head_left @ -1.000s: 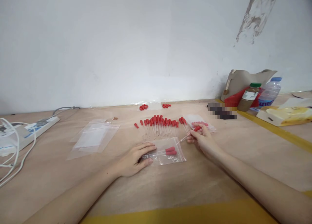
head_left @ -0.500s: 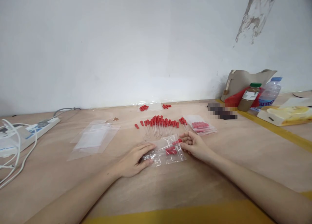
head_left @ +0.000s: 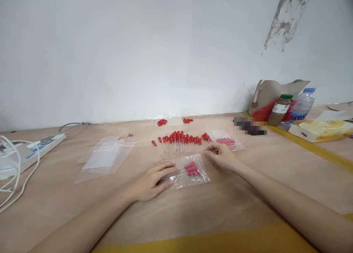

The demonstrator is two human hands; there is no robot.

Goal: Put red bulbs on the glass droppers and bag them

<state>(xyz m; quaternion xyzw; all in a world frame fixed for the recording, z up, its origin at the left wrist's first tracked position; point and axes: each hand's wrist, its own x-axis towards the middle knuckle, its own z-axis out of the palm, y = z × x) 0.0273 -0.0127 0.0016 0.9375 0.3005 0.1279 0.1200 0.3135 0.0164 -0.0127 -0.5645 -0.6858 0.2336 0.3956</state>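
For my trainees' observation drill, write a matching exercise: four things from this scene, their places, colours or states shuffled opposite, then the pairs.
1. Left hand
2. Power strip
3. Brown bottle
4. Water bottle

A. Blue cap
B. White, at the far left
C. Green cap
D. Touching a clear bag with red-bulbed droppers inside

Pairs: 1-D, 2-B, 3-C, 4-A

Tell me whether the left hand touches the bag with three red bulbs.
Touching. The head view shows the left hand resting fingers and thumb on the bag, at its left end.

Bagged droppers (head_left: 191, 168) seem partly hidden by the left hand (head_left: 153, 181)
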